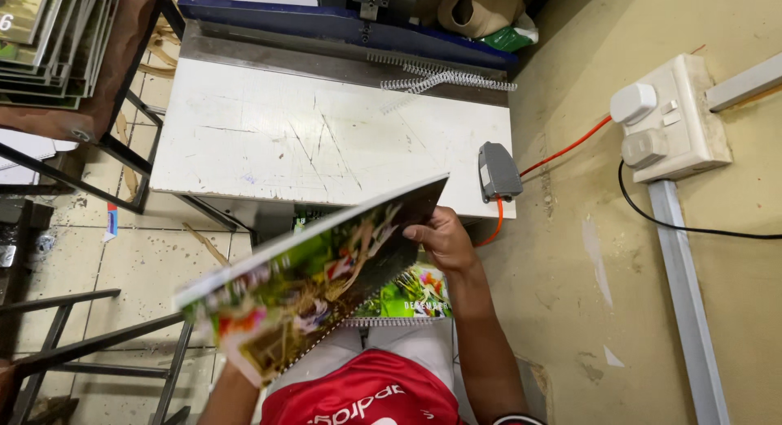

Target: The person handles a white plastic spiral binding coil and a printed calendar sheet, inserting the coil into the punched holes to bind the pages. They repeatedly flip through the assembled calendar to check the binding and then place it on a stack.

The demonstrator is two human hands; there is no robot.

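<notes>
Held at frame centre: stack of printed sheets (314, 274), my right hand (440, 239) fingers clamped on its right edge, my left hand (236, 368) hidden beneath its lower-left corner, grip indeterminable, white table (269, 140) edge just above.

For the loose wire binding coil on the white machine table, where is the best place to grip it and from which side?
Judging by its pose, pinch the wire coil near its middle, coming from above over the white table. It lies flat and long along the table's back edge against the metal ledge, so a front approach has more room than one from behind.
</notes>
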